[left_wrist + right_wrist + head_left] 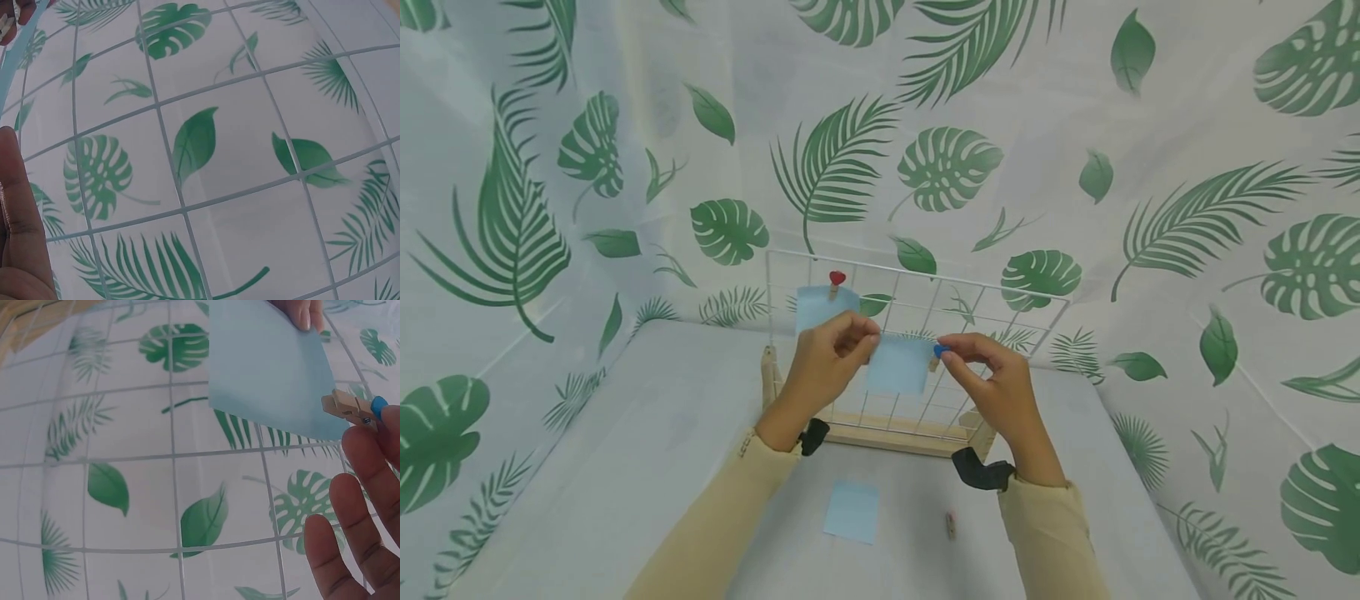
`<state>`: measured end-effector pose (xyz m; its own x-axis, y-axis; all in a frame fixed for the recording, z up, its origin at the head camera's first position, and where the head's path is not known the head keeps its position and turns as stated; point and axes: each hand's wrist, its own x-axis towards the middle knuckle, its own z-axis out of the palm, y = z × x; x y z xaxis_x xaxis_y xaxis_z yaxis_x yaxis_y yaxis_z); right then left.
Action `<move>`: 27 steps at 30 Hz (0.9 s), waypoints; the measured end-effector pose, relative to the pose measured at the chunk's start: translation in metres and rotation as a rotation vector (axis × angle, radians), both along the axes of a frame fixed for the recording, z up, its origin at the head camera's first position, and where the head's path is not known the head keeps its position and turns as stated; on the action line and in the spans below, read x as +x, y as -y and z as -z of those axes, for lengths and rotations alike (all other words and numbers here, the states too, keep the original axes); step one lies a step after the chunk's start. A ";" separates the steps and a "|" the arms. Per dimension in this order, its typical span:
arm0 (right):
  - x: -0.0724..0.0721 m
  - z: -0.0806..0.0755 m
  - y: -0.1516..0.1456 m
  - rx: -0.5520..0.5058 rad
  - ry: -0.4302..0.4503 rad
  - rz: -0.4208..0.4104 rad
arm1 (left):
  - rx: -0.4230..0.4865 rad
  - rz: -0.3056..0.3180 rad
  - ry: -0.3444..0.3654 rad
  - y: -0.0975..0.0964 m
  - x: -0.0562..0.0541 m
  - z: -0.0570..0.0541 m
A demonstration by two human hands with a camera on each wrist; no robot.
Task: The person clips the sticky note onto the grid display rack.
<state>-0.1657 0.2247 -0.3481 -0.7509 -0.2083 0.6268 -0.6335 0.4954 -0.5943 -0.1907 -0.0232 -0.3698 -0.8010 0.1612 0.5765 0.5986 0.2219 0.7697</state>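
Observation:
My left hand (826, 367) pinches the left edge of a light blue paper sheet (898, 365) in front of a white wire grid (917, 279). At the sheet's upper right corner, my right hand (997, 382) pinches a small wooden clothespin (349, 407) with a blue top between thumb and forefinger. The peg's tip overlaps the paper's edge in the right wrist view; whether it bites the paper or wire I cannot tell. Another blue sheet (816, 308) hangs at the grid's upper left from a clothespin with a red heart (837, 277).
A wooden base (887, 437) holds the grid upright on the white table (677, 408). Nearer to me lie a third blue sheet (852, 512) and a small clothespin (951, 526). Leaf-patterned cloth (1037, 125) forms the walls behind and at the sides.

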 end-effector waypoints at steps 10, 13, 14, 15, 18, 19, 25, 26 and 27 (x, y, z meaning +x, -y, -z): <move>-0.007 -0.008 0.000 -0.004 -0.003 -0.047 | 0.004 0.015 -0.004 -0.001 -0.005 -0.005; -0.009 -0.011 0.001 -0.007 -0.008 -0.054 | 0.006 0.014 -0.008 -0.001 -0.007 -0.006; -0.009 -0.012 0.002 -0.007 -0.010 -0.056 | 0.006 0.013 -0.009 -0.001 -0.007 -0.006; -0.009 -0.012 0.002 -0.008 -0.010 -0.059 | 0.005 0.012 -0.010 -0.001 -0.008 -0.006; -0.010 -0.013 0.003 -0.004 -0.011 -0.055 | 0.004 0.009 -0.009 -0.001 -0.010 -0.006; -0.010 -0.014 0.004 -0.001 -0.011 -0.052 | 0.005 0.009 -0.009 0.000 -0.011 -0.006; -0.013 -0.017 0.006 0.010 -0.006 -0.032 | 0.016 0.002 -0.008 0.000 -0.014 -0.008; -0.014 -0.018 0.006 0.011 -0.005 -0.031 | 0.017 -0.001 -0.009 0.000 -0.015 -0.008; -0.015 -0.019 0.006 0.015 -0.008 -0.030 | 0.018 -0.002 -0.010 0.000 -0.015 -0.008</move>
